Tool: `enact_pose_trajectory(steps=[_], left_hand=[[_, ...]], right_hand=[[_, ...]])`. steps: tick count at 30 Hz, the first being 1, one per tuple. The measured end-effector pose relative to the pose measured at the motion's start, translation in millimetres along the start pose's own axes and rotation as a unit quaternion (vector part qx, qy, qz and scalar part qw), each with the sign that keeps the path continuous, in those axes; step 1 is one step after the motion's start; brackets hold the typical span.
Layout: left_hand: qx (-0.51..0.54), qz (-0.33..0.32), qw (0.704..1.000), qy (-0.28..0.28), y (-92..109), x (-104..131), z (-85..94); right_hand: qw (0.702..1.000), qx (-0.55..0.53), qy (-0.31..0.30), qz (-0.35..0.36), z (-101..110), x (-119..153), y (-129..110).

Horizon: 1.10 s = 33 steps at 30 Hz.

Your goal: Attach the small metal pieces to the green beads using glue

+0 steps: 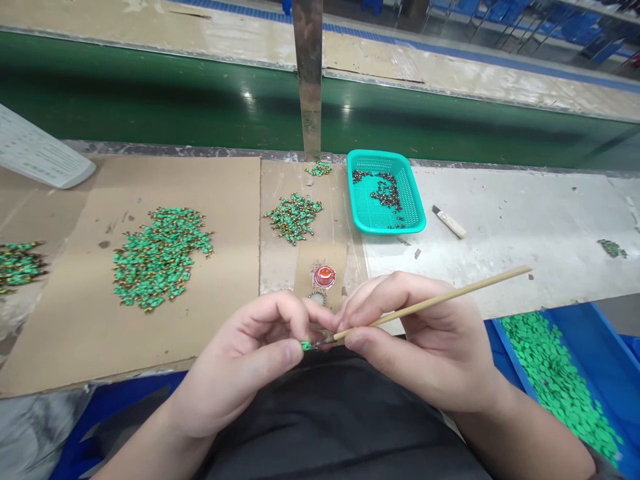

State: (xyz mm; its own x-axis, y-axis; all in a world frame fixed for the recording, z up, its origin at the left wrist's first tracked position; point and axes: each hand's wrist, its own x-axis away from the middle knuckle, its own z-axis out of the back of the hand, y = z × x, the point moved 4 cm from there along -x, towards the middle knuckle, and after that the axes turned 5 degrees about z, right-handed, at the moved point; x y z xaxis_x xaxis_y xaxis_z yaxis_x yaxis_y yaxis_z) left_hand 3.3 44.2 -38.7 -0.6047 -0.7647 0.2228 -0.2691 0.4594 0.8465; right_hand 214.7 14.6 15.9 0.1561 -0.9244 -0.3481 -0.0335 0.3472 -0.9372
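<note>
My left hand (250, 353) pinches a small green piece (306, 345) between thumb and forefinger, close to my lap. My right hand (425, 333) grips a thin wooden-handled brush (450, 295) like a pen, its dark tip pointing left at the green piece. Whether the tip touches the piece I cannot tell. Just beyond my hands lies a small round cap holding red paint (325, 276). Beside it is a second bottle cap (317, 299), partly hidden by my fingers. A pile of small green and gold-brown pieces (163, 257) lies on the cardboard to the left.
A smaller pile (295, 217) lies mid-table, beside a turquoise basket (386, 227) with dark bits inside. A small white tube-like item (449, 222) lies right of it. At lower right, a blue bin (595, 353) holds green pieces. A metal post (309, 87) rises behind.
</note>
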Motion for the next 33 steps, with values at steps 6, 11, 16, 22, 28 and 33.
enact_pose_trajectory(steps=[6,11,16,22,28,33], left_hand=[[-0.006,0.037,0.998,0.058,-6.7,2.7,9.7],[-0.039,0.044,0.987,0.147,-10.9,2.9,31.8],[-0.056,0.029,0.985,0.159,-11.4,-1.2,44.7],[-0.059,0.021,0.985,0.160,-13.3,-0.3,46.5],[-0.063,0.017,0.984,0.167,-11.8,2.4,43.8],[-0.072,0.020,0.983,0.169,-8.0,1.9,41.9]], right_hand=[[0.994,-0.054,0.082,0.037,23.8,-7.4,3.1],[0.985,0.019,0.146,0.087,86.2,-38.3,14.1],[0.933,0.352,0.080,-0.010,135.0,-95.9,48.0],[0.848,0.514,-0.093,-0.088,143.2,-158.8,99.3],[0.765,0.595,-0.220,-0.107,134.9,-182.0,121.5],[0.728,0.626,-0.258,-0.107,126.2,-185.4,125.9]])
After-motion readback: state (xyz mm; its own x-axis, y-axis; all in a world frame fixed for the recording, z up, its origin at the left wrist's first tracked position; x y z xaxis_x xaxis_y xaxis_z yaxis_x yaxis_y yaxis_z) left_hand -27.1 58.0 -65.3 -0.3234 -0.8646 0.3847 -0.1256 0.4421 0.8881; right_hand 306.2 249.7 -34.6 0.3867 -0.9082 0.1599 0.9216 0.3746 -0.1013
